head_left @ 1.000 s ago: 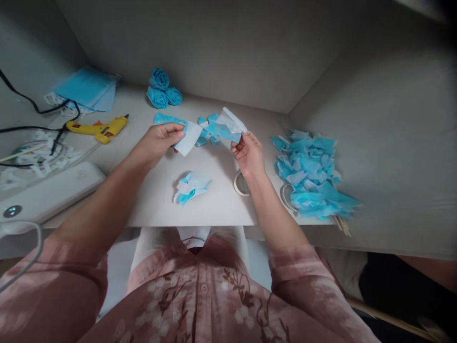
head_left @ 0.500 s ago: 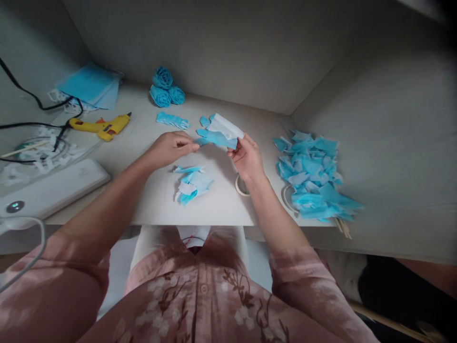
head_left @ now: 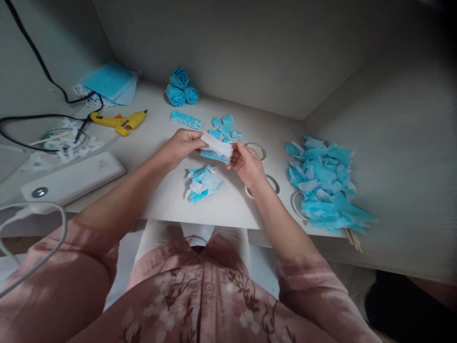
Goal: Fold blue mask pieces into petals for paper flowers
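Between my two hands is a strip of blue and white face mask fabric (head_left: 216, 146), its white layer lifted over the blue one. My left hand (head_left: 182, 146) pinches its left end, and my right hand (head_left: 246, 163) grips the right end between thumb and fingers. Just beyond the strip lie several small cut blue pieces (head_left: 224, 125). A crumpled heap of blue and white scraps (head_left: 203, 185) sits on the table nearer my body. To the left of the cut pieces is a row of overlapping blue pieces (head_left: 186, 119).
Blue fabric roses (head_left: 179, 88) stand at the back. On the left are folded masks (head_left: 111, 82), a yellow glue gun (head_left: 121, 122), black cables and a white power bank (head_left: 76, 178). Tape rolls (head_left: 257, 150) lie near my right hand. A large scrap pile (head_left: 323, 178) covers thin sticks (head_left: 353, 239) at right.
My left hand has let go of a small blue piece, now among the cut pieces, and has taken the strip's left end. The strip has come closer to my body. The view has shifted slightly.
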`<state>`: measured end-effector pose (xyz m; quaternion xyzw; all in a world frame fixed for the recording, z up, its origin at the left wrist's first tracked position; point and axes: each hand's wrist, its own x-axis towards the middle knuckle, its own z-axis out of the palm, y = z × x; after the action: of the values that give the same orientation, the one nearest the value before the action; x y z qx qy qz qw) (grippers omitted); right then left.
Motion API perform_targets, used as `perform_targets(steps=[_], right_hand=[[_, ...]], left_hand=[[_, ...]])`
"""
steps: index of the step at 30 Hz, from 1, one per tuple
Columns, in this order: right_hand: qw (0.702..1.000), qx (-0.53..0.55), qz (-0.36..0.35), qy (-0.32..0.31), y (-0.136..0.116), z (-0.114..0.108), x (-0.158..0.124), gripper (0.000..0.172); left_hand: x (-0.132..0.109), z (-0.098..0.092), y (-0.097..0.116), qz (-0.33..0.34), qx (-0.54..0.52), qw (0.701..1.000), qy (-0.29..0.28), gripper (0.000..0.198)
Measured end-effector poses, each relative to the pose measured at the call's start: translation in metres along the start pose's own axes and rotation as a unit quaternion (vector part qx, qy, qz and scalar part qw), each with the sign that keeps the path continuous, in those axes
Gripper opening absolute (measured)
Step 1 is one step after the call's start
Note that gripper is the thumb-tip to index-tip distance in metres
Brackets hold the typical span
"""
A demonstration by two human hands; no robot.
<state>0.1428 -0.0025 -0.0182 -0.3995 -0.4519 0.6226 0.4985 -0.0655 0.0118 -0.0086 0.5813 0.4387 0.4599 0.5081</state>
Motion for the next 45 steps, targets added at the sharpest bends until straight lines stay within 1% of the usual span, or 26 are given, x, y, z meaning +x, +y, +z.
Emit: perform_targets(steps=[2, 3, 5, 7, 11, 13, 15, 16, 18, 19, 20, 23, 26, 28, 32, 34, 37, 40, 42, 45], right_hand=[[1.0, -0.002, 0.004, -0.006, 0.0, 0.0, 0.0, 0.043], [1.0, -0.004, -0.004, -0.011, -0.001, 0.0, -0.001, 0.043], [0.999, -0.008, -0.039, -0.02, -0.002, 0.001, -0.003, 0.042], [0.997, -0.016, -0.074, -0.029, -0.003, 0.002, -0.006, 0.046], [0.993, -0.041, -0.102, -0.048, -0.002, 0.003, -0.008, 0.062], [0.991, -0.06, -0.108, -0.049, 0.0, 0.002, -0.008, 0.065], [0.99, -0.074, -0.113, -0.041, 0.003, 0.001, -0.006, 0.059], [0.99, -0.078, -0.117, -0.03, 0.004, 0.001, -0.005, 0.051], [0.99, -0.077, -0.12, 0.002, 0.007, -0.001, -0.002, 0.03], [0.99, -0.075, -0.117, 0.019, 0.007, -0.001, -0.001, 0.023], [0.991, -0.072, -0.111, 0.032, 0.007, -0.002, 0.0, 0.024], [0.992, -0.068, -0.096, 0.041, 0.007, -0.003, 0.001, 0.037], [0.99, -0.095, -0.099, 0.033, 0.008, -0.004, 0.002, 0.043], [0.987, -0.119, -0.105, 0.034, 0.009, -0.004, 0.002, 0.044], [0.988, -0.114, -0.104, 0.03, 0.011, -0.002, 0.004, 0.046], [0.991, -0.101, -0.086, 0.013, 0.011, -0.001, 0.004, 0.048], [0.992, -0.108, -0.053, -0.022, 0.012, 0.0, 0.003, 0.05], [0.991, -0.117, -0.044, -0.05, 0.012, 0.0, 0.004, 0.056], [0.99, -0.118, -0.046, -0.065, 0.012, -0.001, 0.004, 0.061], [0.988, -0.118, -0.049, -0.085, 0.01, -0.004, 0.005, 0.062]], left_hand=[[0.001, 0.001, -0.001, -0.004, -0.014, 1.0, 0.017, 0.017], [0.001, 0.002, -0.001, -0.005, -0.023, 0.999, 0.023, 0.018], [0.002, 0.002, -0.001, -0.007, -0.04, 0.999, 0.031, 0.019], [0.002, 0.003, -0.002, -0.007, -0.051, 0.998, 0.032, 0.018], [0.0, 0.005, 0.001, -0.018, -0.052, 0.998, 0.0, 0.026], [-0.002, 0.007, 0.004, -0.028, -0.039, 0.999, -0.015, 0.029], [-0.004, 0.008, 0.005, -0.029, -0.023, 0.999, -0.022, 0.03], [-0.004, 0.008, 0.005, -0.025, -0.015, 0.999, -0.024, 0.031], [-0.005, 0.007, 0.004, -0.017, 0.003, 0.999, -0.032, 0.034], [-0.005, 0.006, 0.003, -0.014, 0.01, 0.999, -0.039, 0.036], [-0.004, 0.006, 0.001, -0.011, 0.013, 0.999, -0.046, 0.036], [-0.004, 0.007, -0.002, -0.008, -0.01, 0.997, -0.072, 0.031], [-0.003, 0.009, -0.005, -0.005, -0.04, 0.996, -0.082, 0.047], [-0.002, 0.01, -0.007, 0.002, -0.044, 0.996, -0.072, 0.052], [-0.001, 0.01, -0.012, 0.015, -0.037, 0.999, -0.032, 0.048], [-0.001, 0.01, -0.012, 0.023, -0.042, 0.999, -0.02, 0.045], [-0.002, 0.012, -0.01, 0.04, -0.049, 0.998, -0.018, 0.041], [-0.003, 0.014, -0.008, 0.062, -0.034, 0.997, -0.012, 0.038], [-0.002, 0.012, -0.008, 0.078, -0.019, 0.997, 0.007, 0.037], [0.001, 0.009, -0.009, 0.095, -0.01, 0.995, 0.042, 0.037]])
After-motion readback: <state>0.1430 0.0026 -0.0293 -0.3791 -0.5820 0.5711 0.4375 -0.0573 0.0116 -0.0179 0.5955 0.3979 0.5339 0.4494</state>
